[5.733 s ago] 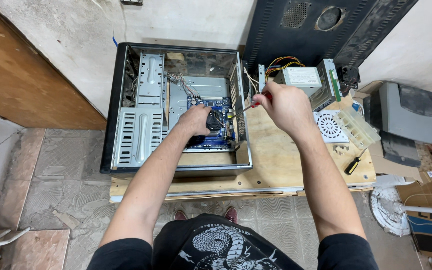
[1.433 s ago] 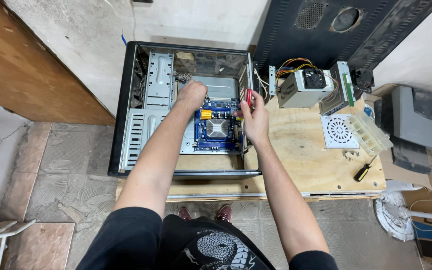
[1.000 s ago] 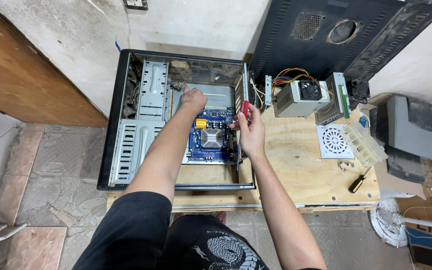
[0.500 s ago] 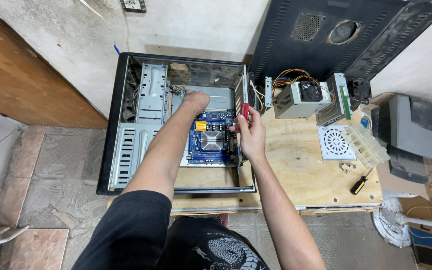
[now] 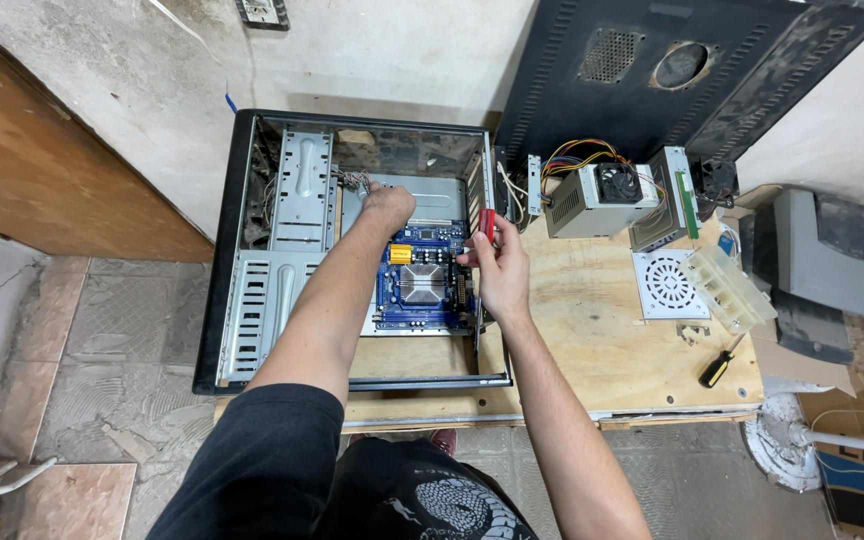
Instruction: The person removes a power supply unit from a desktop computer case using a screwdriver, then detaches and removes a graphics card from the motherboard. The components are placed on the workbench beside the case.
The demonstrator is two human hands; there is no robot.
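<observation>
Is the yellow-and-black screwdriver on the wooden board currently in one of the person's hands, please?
No, the yellow-and-black screwdriver lies alone on the wooden board, apart from both hands.

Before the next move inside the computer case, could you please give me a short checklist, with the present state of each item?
1. Left hand placed inside the case, above the blue circuit board: ok.
2. Right hand grips the red-handled screwdriver: ok.
3. Screwdriver tip seated on a screw: cannot tell, hidden.
4. Power supply box out of the case, on the wooden board: ok.
5. Spare yellow-handled screwdriver within reach: ok.
</observation>
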